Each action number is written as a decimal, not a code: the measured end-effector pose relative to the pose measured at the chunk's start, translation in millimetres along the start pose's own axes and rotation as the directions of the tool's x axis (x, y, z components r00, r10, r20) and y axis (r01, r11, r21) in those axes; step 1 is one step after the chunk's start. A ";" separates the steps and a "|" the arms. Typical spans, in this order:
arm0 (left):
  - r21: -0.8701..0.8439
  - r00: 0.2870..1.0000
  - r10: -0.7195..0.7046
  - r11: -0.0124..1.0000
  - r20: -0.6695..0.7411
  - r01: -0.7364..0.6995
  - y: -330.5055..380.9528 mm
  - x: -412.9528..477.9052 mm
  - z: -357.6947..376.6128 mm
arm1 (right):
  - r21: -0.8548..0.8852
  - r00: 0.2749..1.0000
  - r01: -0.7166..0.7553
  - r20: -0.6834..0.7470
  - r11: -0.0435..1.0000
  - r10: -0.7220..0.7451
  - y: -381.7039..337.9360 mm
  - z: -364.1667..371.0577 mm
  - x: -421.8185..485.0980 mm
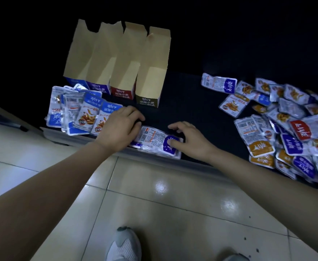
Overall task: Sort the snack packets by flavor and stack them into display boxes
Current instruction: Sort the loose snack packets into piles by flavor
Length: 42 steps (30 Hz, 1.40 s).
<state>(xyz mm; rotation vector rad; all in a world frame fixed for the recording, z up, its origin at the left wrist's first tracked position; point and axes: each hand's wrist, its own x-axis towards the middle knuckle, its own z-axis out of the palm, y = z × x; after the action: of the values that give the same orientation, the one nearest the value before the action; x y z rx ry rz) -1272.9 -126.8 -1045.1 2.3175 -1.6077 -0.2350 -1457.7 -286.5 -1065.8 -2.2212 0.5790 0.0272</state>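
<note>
left hand (120, 127) curled over purple packet (154, 138) end | right hand (190, 138) grips it, thumb on label | red box (122, 92) reads 深海小鱼

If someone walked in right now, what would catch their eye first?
Four open display boxes stand in a row at the back left. A sprawling heap of mixed packets fills the right. At the near edge, the left hand and right hand hold a stack of purple packets.
</note>
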 end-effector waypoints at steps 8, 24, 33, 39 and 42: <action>-0.188 0.983 0.183 0.965 -0.025 -0.184 61.9 71.0 26.3 | -0.216 0.955 -0.153 -0.284 0.964 0.088 76.2 -84.3 6.1; 0.108 0.960 0.046 0.991 0.277 -0.078 140.1 215.6 97.0 | -0.374 0.964 -0.108 -0.267 0.921 0.004 134.7 -107.4 -50.1; 0.035 0.986 0.137 0.990 -0.093 -0.134 130.8 185.2 104.1 | -0.333 0.939 -0.158 -0.343 0.930 0.037 148.2 -111.6 -64.1; 0.016 0.977 -0.180 0.984 0.116 0.179 145.7 185.7 97.1 | -0.353 0.799 -0.368 -0.592 0.860 0.099 153.5 -132.5 -106.6; -0.245 0.956 -0.273 0.924 0.110 0.293 148.5 184.0 99.4 | -0.300 0.692 -0.565 -0.679 0.768 0.244 161.8 -142.9 -134.7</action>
<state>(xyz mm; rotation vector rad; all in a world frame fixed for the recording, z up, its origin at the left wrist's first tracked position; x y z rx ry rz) -1368.7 -362.1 -1079.9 2.3467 -1.1815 -0.5676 -1669.4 -427.4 -1059.5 -2.5194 1.6096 -0.3620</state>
